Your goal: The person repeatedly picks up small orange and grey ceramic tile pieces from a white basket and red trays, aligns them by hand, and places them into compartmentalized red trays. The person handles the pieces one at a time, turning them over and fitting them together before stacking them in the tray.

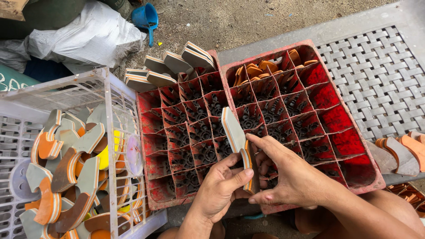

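Note:
My left hand [219, 186] and my right hand [285, 175] together grip a flat sole-shaped foam piece [233, 130], grey on its face with orange and white edge layers. It stands on edge between two red compartmented crates. The left crate [152, 132] has several similar pieces [177, 64] stacked at its far end. The right crate [354, 124] holds small orange offcuts [259, 70] in its far-left cells. Both hands rest over the crates' near edges.
A white wire-and-plastic basket [110, 97] at left holds several curved grey-and-orange foam scraps [66, 168]. More sole pieces [400, 152] lie at right on a grey woven-pattern plastic surface [380, 75]. A blue cup [144, 17] and white sacks [84, 35] lie on the ground beyond.

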